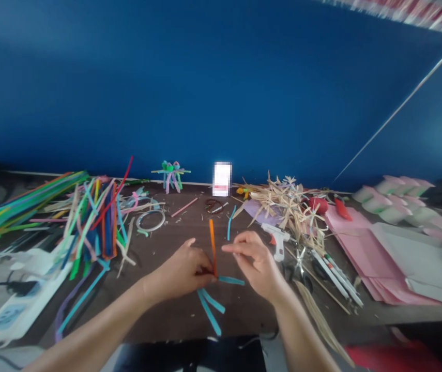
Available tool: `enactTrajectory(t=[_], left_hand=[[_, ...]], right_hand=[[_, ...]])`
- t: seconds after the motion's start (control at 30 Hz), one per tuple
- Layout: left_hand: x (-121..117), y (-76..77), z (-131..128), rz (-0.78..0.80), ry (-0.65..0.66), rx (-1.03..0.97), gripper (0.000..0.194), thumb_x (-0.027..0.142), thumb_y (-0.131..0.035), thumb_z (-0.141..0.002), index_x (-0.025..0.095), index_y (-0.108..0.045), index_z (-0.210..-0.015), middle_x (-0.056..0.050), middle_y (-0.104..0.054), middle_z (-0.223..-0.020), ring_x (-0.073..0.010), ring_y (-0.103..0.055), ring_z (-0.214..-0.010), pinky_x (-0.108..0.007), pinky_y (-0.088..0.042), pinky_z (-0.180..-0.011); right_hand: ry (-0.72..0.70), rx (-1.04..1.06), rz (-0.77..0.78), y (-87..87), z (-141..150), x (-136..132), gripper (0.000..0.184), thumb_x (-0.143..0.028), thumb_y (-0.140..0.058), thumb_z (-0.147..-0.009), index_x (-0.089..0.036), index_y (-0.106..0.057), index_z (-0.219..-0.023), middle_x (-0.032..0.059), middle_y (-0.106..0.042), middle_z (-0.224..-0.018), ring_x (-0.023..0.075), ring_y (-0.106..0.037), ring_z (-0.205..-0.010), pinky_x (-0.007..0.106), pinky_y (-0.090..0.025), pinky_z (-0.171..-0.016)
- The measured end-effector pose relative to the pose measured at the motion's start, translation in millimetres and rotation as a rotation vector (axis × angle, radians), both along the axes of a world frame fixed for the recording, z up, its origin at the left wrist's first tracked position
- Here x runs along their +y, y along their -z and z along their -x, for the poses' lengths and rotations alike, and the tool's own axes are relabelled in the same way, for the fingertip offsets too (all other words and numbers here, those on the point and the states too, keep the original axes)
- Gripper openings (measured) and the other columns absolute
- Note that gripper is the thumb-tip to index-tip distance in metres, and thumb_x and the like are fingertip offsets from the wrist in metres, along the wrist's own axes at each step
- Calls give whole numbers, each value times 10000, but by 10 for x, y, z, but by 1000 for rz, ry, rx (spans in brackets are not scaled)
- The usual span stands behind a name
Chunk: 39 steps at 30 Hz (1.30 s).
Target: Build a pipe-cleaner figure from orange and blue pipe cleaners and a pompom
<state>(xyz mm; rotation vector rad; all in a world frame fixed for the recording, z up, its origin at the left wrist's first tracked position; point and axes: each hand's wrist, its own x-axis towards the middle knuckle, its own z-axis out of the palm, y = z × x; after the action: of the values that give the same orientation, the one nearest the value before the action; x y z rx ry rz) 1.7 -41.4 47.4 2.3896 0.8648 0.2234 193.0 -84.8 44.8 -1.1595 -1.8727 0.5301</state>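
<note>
My left hand [185, 266] is closed in a pinch on the lower end of an orange pipe cleaner [212, 243], which stands nearly upright. From the same fingertips a short blue pipe cleaner [231, 280] sticks out to the right; its near end is hidden. More blue pipe cleaner pieces [210, 310] fan out just below this hand. To the right of the orange strip is my right hand [257, 263], its index finger stretched towards it without touching, and nothing shows in its fingers. Beyond that hand lies a loose blue piece [230, 223].
At the left are a heap of coloured pipe cleaners [100, 222], a silver ring [151, 221] and a white power strip [23, 305]. A glue gun [277, 240], scissors [300, 266], pens [337, 279], straw-coloured woven strips [286, 204] and pink sheets [356, 243] lie right. A bright screen [222, 178] stands behind.
</note>
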Motion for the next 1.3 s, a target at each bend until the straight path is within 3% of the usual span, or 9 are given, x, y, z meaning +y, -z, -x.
enactTrajectory(t=[0.1,0.17,0.23,0.33,0.43,0.6,0.9,1.1,1.3], left_hand=[[9,-25,17,181,87,-67,174,318,-544,-751,205,-656,-681,48,-650,-651,-102,-566,-611,-384,-239,-973],[6,-30,33,287,118,-133,199,334,-552,-741,183,-659,-667,30,-646,-641,-108,-556,-616,-276,-384,-826],[3,-28,52,360,103,-181,199,329,-567,-727,167,-660,-655,22,-636,-629,-114,-550,-632,-222,-419,-716],[8,-15,76,380,22,-240,193,322,-584,-717,161,-654,-638,35,-627,-604,-110,-560,-627,-269,-387,-838],[17,7,70,302,-84,-328,207,345,-583,-718,163,-640,-636,44,-634,-610,-101,-564,-610,-356,-265,-983],[2,53,10,94,-265,-360,161,325,-566,-734,182,-628,-692,35,-648,-684,-106,-575,-647,-442,-168,-1019],[68,185,-16,-381,-338,-283,149,287,-517,-788,215,-626,-715,31,-654,-689,-115,-571,-664,-454,-104,-1011],[213,246,-66,-451,-328,-212,194,301,-479,-811,214,-627,-721,25,-658,-710,-126,-572,-692,-440,-117,-1003],[257,268,-109,-446,-283,-142,187,286,-469,-814,213,-626,-743,17,-661,-734,-146,-578,-741,-457,-106,-1000]], right_hand=[[-147,-63,38,-54,9,28,401,-16,-427,-773,-294,-624,-984,16,-480,-891,130,-472,-866,270,-393,-778],[-162,-108,46,-26,44,45,405,-24,-466,-755,-306,-613,-1007,14,-465,-910,138,-464,-876,285,-394,-788],[-130,-132,24,30,83,54,366,-58,-515,-741,-291,-611,-1007,19,-463,-914,152,-457,-881,303,-394,-789],[-71,-133,-29,112,122,48,238,-100,-538,-742,-227,-635,-917,43,-476,-939,169,-452,-901,312,-394,-786],[-69,-148,-23,164,145,18,182,-99,-500,-762,-194,-626,-852,53,-524,-922,171,-466,-886,307,-393,-776],[7,-145,49,261,212,-41,191,-93,-438,-776,-178,-603,-823,38,-585,-772,164,-515,-774,284,-403,-710],[56,-130,144,353,263,-14,200,-43,-417,-752,-162,-574,-789,39,-596,-751,147,-534,-710,231,-391,-645],[89,-179,168,338,233,67,209,-54,-401,-752,-173,-572,-767,17,-597,-717,135,-534,-670,206,-361,-605],[195,-379,167,342,217,100,186,-48,-452,-694,-172,-572,-762,27,-598,-688,152,-536,-643,217,-344,-585]])
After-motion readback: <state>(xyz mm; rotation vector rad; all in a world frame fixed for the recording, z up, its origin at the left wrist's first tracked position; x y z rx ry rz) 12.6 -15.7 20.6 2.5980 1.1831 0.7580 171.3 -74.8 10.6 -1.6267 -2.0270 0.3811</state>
